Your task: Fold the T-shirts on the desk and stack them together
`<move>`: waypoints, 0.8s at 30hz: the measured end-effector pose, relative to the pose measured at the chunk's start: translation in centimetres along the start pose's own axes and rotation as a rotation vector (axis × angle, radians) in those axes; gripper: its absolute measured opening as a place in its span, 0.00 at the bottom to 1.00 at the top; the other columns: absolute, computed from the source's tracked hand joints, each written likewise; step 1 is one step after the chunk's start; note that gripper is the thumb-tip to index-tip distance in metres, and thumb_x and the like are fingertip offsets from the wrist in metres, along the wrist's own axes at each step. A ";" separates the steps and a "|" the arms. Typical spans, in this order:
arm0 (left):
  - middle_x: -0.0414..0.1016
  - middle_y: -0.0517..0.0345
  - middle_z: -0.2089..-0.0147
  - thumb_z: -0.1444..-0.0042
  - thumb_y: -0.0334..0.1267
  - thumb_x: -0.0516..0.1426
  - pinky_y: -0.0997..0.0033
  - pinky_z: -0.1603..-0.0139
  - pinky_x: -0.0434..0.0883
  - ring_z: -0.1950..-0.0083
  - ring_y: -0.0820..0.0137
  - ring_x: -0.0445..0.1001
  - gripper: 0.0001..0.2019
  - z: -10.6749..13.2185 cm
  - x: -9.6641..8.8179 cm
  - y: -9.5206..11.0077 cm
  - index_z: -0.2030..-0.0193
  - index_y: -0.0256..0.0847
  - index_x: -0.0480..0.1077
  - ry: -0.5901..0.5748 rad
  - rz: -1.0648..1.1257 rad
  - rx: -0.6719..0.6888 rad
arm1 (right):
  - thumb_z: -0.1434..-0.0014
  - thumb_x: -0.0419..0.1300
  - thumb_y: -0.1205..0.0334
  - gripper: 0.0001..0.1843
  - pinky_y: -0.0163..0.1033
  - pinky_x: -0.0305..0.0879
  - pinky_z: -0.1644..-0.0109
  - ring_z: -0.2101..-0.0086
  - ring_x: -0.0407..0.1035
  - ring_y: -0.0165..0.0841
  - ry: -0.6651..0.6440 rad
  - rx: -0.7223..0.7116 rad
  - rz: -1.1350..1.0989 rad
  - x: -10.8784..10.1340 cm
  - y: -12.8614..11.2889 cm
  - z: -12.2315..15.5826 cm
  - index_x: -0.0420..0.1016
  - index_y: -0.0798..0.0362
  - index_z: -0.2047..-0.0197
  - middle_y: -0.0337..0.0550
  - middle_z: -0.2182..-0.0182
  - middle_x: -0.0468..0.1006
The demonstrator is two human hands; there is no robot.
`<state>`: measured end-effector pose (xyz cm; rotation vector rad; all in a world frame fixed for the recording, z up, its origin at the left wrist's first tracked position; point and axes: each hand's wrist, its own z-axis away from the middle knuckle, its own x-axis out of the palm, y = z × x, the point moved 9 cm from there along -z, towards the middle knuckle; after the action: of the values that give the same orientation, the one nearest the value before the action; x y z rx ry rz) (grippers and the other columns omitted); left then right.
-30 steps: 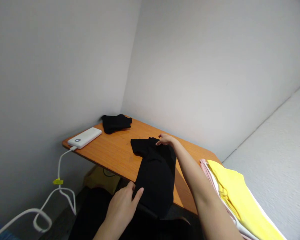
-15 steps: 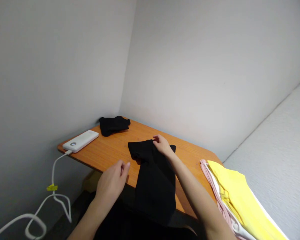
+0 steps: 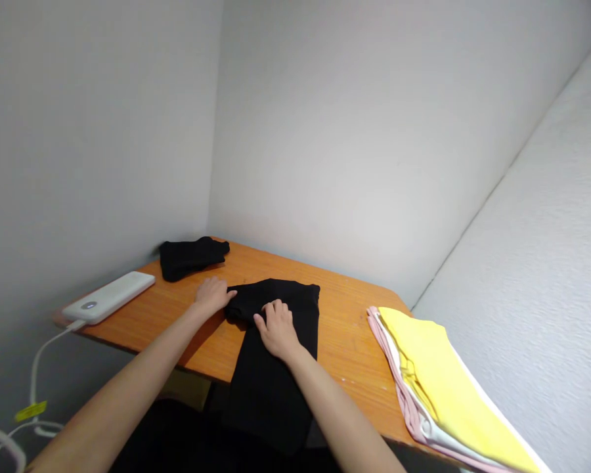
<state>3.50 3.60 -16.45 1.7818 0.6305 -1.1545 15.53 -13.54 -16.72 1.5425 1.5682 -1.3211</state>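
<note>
A black garment lies on the wooden table and hangs over its near edge. My left hand rests on the table at the garment's left sleeve, fingers curled onto the cloth. My right hand lies on top of the garment near the sleeve, fingers bent and pressing the fabric. Whether either hand pinches the cloth I cannot make out.
A second folded black cloth sits in the far left corner. A white power bank with a white cable lies at the table's left edge. A stack of yellow, white and pink clothes lies at the right. Grey walls enclose the table.
My left hand moved up from the near edge to the garment's left sleeve. My right hand slid back from the far edge onto the cloth. The view shifted right.
</note>
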 end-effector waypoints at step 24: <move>0.45 0.50 0.26 0.36 0.51 0.50 0.46 0.28 0.34 0.25 0.60 0.41 0.27 9.3 7.3 14.5 0.33 0.45 0.60 -0.399 0.153 0.778 | 0.40 0.47 0.29 0.53 0.62 0.30 0.30 0.31 0.27 0.53 -0.363 -0.215 -0.076 -2.8 -7.6 13.1 0.42 0.61 0.28 0.58 0.30 0.39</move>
<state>13.89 -11.72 -18.66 2.0701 -0.2358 -1.7259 5.67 -25.40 -16.91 1.0542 1.4895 -1.3365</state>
